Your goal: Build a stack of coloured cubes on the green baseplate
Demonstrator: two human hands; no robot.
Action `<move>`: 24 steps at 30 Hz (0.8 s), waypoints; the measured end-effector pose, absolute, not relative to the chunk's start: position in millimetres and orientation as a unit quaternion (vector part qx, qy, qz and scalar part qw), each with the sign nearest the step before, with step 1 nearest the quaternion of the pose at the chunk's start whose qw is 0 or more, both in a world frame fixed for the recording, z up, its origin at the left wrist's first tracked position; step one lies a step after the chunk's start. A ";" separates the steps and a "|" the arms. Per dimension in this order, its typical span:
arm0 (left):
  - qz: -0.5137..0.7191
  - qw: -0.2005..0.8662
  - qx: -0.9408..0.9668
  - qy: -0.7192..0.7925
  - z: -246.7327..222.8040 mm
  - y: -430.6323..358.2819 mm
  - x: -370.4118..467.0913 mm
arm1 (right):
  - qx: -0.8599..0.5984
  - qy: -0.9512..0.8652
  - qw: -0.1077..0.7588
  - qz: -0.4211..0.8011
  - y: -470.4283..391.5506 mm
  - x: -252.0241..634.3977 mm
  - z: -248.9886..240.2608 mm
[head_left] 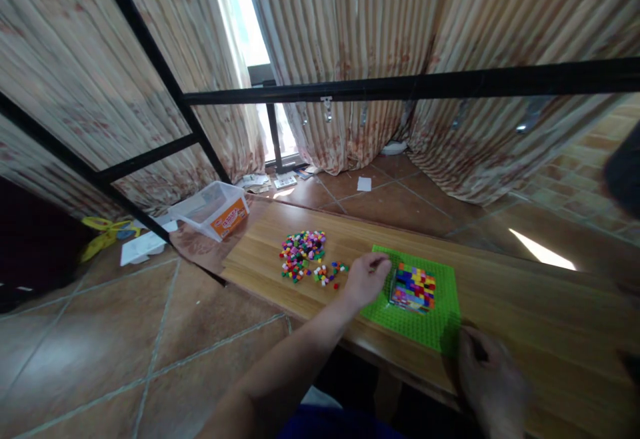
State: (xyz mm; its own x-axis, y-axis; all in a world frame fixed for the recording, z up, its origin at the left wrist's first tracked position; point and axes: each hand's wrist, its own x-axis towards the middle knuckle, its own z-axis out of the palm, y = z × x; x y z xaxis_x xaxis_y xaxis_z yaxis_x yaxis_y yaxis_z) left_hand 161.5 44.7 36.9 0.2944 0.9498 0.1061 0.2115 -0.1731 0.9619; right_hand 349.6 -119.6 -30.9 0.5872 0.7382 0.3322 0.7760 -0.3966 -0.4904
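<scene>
A green studded baseplate (447, 292) lies on the wooden table, carrying a multicoloured block (415, 287) built of small bricks. My left hand (367, 280) is over the plate's left edge, close beside that block. Its thumb and fingertips are pinched together; whatever they hold is too small to make out. At the plate's near right corner my right hand (490, 372) has its fingers curled closed, and their inner side is hidden. Left of my left hand are a heap of loose small bricks (303, 252) and a smaller scatter of bricks (325, 273).
The long wooden table (510, 299) runs left to right. Beyond its left end a clear plastic box (215, 209) with an orange label stands on a brown surface. A black metal frame (380, 89) crosses in front of the curtains (345, 25). A white paper (364, 184) lies on the tiles.
</scene>
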 end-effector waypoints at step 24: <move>0.328 0.319 0.718 0.525 27.7 67.5 56.8 | -0.858 -0.433 0.274 0.010 -118.4 349.5 -33.5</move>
